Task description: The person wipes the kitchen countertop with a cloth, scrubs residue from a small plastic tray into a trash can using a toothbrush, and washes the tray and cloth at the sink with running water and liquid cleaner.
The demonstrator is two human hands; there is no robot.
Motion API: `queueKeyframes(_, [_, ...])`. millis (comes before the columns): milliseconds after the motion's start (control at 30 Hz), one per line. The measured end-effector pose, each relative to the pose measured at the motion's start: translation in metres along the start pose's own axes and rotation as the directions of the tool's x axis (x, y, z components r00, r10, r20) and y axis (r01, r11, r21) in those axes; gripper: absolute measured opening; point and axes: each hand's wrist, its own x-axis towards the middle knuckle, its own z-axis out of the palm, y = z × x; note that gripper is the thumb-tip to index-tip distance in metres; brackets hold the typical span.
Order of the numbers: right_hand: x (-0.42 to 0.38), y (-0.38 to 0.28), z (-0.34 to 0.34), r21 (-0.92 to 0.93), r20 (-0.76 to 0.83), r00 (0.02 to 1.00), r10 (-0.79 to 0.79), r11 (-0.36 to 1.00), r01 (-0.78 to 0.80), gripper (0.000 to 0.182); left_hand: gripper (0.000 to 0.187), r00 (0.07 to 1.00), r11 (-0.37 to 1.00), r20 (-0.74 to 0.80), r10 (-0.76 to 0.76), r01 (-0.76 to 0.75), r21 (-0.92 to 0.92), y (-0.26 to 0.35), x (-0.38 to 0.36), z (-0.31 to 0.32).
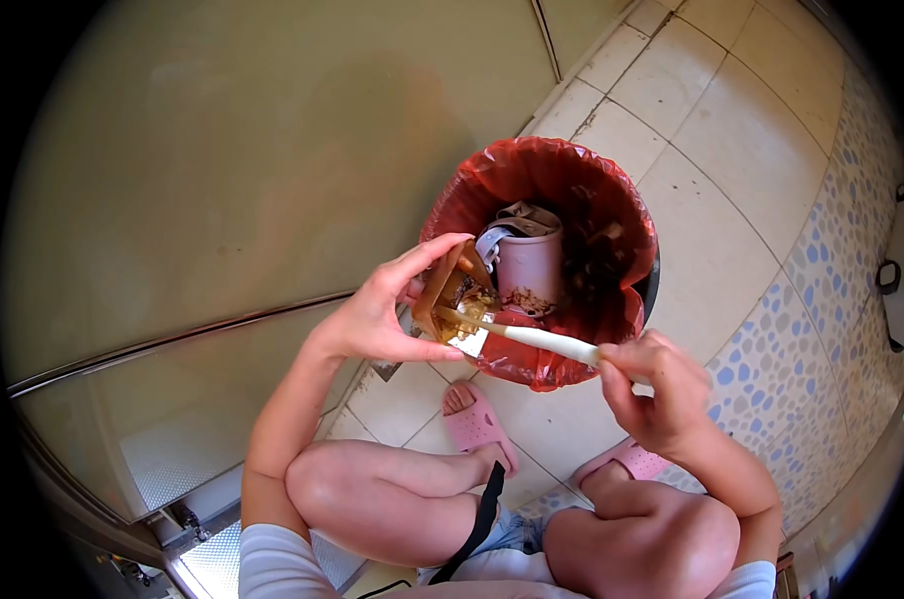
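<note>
My left hand [380, 307] grips a small amber, see-through, square-sided container [436, 296], tilted over the near left rim of the bin. Brown bits cling to its inside. Between the thumb and fingers of my right hand [662, 387] is a slim white-handled tool [550, 342] with a thin yellowish neck. Its far end reaches into the container's mouth; the tip is hard to make out. Below both hands stands a round bin lined with a red plastic bag [627, 200]. A pinkish-purple tub [528, 265] with brown stains and a grey strap-like piece lies inside.
Dark debris [597, 255] lies in the bin's right side. A frosted panel [232, 150] with a metal rail rises on the left. My feet in pink slippers [477, 424] rest on the tiled floor [731, 130], near the bin. Pebble-patterned tiles [771, 349] run along the right.
</note>
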Motion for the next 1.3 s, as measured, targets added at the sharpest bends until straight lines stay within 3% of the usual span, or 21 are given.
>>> queueKeyframes(167, [0.009, 0.014, -0.001, -0.061, 0.005, 0.998, 0.068, 0.996, -0.068, 0.015, 0.094, 0.998, 0.999, -0.051, 0.042, -0.040, 0.037, 0.003, 0.003, -0.001])
queueKeyframes(333, [0.020, 0.011, -0.013, -0.122, 0.122, 0.955, 0.271, 0.959, -0.256, 0.008, 0.092, 0.998, 0.996, -0.056, 0.021, -0.016, 0.093, 0.013, 0.006, 0.002])
queueKeyframes(500, [0.023, 0.007, -0.011, 0.061, 0.039, 0.900, 0.434, 0.898, -0.436, 0.004, 0.092, 0.998, 0.994, -0.046, 0.039, -0.033, 0.107, 0.011, 0.008, 0.002])
queueKeyframes(733, [0.034, 0.008, -0.007, -0.132, 0.140, 0.932, 0.335, 0.939, -0.318, 0.006, 0.092, 0.993, 0.992, -0.084, 0.084, -0.075, 0.103, 0.005, 0.011, 0.002])
queueKeyframes(867, [0.033, 0.008, -0.010, -0.163, 0.165, 0.903, 0.397, 0.914, -0.372, 0.006, 0.092, 0.996, 0.995, -0.082, 0.025, -0.017, 0.095, 0.006, 0.011, 0.002])
queueKeyframes(1067, [0.023, 0.012, -0.012, -0.001, 0.057, 0.868, 0.494, 0.869, -0.494, 0.003, 0.092, 0.996, 0.991, -0.066, 0.059, -0.050, 0.126, 0.007, 0.011, -0.004])
queueKeyframes(1300, [0.033, 0.012, -0.014, -0.001, 0.060, 0.890, 0.453, 0.891, -0.454, 0.003, 0.091, 0.997, 0.996, -0.050, 0.063, -0.060, 0.061, 0.006, 0.013, 0.001])
